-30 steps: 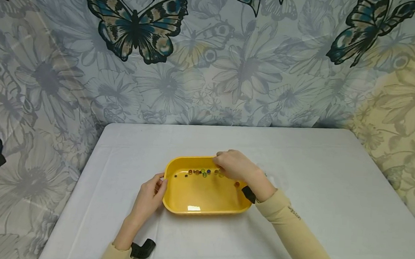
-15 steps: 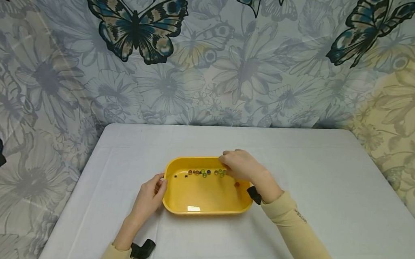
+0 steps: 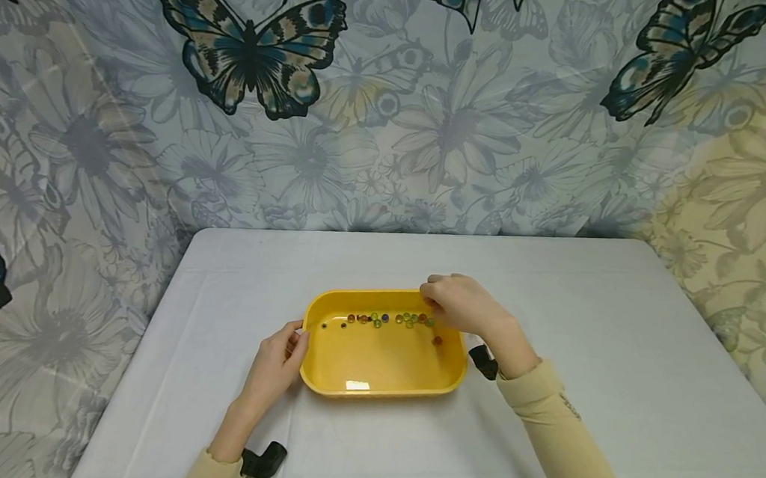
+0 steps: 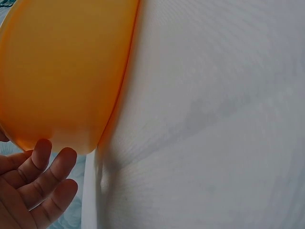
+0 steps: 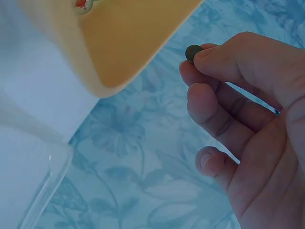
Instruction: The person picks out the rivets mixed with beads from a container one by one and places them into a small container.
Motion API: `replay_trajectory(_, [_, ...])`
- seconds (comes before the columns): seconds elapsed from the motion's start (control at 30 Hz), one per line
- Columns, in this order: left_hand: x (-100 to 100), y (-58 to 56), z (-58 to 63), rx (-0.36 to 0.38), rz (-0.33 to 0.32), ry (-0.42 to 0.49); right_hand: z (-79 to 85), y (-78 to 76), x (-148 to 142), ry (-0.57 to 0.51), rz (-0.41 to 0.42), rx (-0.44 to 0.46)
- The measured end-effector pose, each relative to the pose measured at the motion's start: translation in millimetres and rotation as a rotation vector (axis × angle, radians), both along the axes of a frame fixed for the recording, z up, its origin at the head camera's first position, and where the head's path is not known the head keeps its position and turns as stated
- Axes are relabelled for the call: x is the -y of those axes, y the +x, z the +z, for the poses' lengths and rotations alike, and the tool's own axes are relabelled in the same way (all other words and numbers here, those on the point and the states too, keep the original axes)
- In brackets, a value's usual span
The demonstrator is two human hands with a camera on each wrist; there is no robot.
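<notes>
A yellow tray [image 3: 380, 362] rests on the white table. Several glassy marbles [image 3: 378, 323] lie in a loose row along its far side, in amber, green and blue, with a couple of small dark balls [image 3: 324, 326] at the left. My left hand [image 3: 277, 354] grips the tray's left rim; in the left wrist view its fingers [image 4: 43, 181] curl at the tray's edge. Over the far right corner is my right hand [image 3: 464, 304]. Its thumb and forefinger pinch a small dark green ball [image 5: 193, 53], raised beside the tray in the right wrist view.
A clear plastic container [image 5: 40, 181] shows at the lower left of the right wrist view, and my right arm mostly hides it in the head view. Patterned butterfly cloth [image 3: 362, 155] hangs behind the white table [image 3: 594, 301].
My right hand has shifted right along the tray's far edge towards the corner, uncovering more marbles. The left hand and the tray have stayed in place.
</notes>
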State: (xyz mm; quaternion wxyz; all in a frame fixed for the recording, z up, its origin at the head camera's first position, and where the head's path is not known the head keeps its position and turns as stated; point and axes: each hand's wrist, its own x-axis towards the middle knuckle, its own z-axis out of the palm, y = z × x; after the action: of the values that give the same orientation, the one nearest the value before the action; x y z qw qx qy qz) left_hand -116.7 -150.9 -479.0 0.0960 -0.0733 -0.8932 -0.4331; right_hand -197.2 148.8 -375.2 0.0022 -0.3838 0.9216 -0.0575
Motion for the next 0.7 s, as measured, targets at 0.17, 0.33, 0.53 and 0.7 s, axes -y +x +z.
replay_trajectory(0.17, [0, -0.2, -0.3, -0.001, 0.008, -0.004, 0.4, 0.5, -9, -0.033, -0.014, -0.002])
replay_trajectory(0.33, [0, 0.1, 0.1, 0.001, 0.005, -0.004, 0.7, 1.3, -19, -0.057, -0.034, 0.004])
replay_trajectory(0.53, [0, 0.2, 0.5, -0.002, 0.002, -0.001, -2.0, 2.6, -31, -0.071, -0.053, 0.005])
replay_trajectory(0.7, [0, 0.2, 0.1, -0.012, 0.0, -0.003, -4.5, 4.1, -41, -0.098, -0.074, 0.0])
